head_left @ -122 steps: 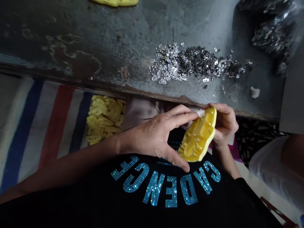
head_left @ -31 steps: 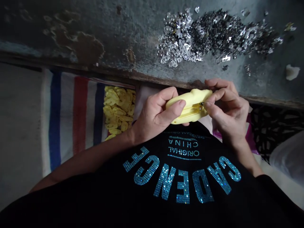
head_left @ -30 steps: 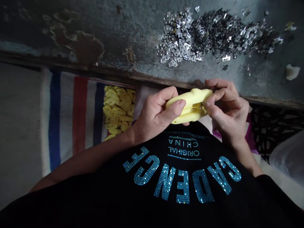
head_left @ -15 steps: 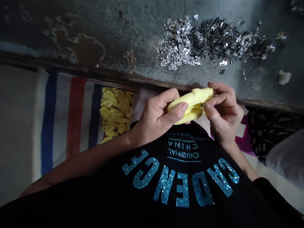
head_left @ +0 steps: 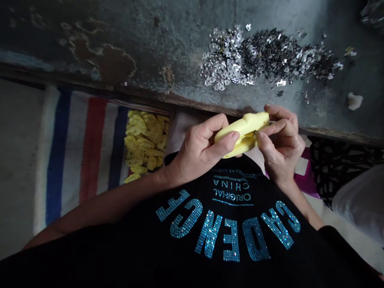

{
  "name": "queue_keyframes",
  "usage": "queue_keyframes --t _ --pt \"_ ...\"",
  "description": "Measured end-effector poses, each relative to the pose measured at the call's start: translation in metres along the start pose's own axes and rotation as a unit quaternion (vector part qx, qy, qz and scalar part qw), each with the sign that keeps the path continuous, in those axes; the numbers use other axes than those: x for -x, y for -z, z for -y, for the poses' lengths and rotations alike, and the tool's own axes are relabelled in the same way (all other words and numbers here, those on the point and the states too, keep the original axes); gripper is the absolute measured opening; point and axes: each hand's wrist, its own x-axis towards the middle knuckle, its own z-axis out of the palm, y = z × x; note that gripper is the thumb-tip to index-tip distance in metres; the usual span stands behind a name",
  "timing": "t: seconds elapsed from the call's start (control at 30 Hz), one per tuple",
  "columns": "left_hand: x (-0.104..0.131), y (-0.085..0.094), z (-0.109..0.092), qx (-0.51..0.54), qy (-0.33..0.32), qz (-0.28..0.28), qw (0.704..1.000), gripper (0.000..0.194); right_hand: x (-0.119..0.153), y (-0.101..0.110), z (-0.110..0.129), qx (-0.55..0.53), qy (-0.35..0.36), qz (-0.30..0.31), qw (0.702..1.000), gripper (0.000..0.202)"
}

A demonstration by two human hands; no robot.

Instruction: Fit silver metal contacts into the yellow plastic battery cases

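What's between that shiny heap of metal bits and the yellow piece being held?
A strip of gray tabletop, then its worn edge; the head view shows both.

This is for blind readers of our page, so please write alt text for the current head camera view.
The left hand holds a yellow shell, and the right hand pinches near its opening. Beyond, small metal pieces lie heaped on a worn table; more yellow pieces lie beside striped fabric.

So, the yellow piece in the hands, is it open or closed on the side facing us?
Open: the yellow piece shows a gap between the left hand and right hand, with its hollow inside visible.
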Motion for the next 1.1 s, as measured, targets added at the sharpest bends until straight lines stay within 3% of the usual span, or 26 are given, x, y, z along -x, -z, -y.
queue_keyframes --t 0.23,0.57,0.7,0.9,1.1 --pt "-0.001 -0.004 0.004 0.019 -0.019 -0.001 1.0 0.049 0.003 -0.002 -0.003 0.063 0.006 0.0 0.998 0.021" --pt "-0.002 -0.003 0.006 0.003 -0.032 -0.008 0.999 0.049 0.004 0.0 -0.006 0.025 -0.009 0.02 0.999 0.016" --pt "-0.004 -0.004 0.004 0.057 -0.011 -0.008 0.998 0.053 0.004 0.001 -0.008 0.035 0.016 0.011 0.999 0.012" --pt "-0.006 -0.007 0.005 0.176 0.076 -0.003 0.981 0.059 0.009 0.01 -0.008 0.081 0.055 -0.017 0.995 0.008" --pt "-0.006 -0.009 0.008 0.207 0.075 0.014 0.975 0.053 0.015 0.019 -0.003 0.173 0.101 0.004 0.98 0.028"
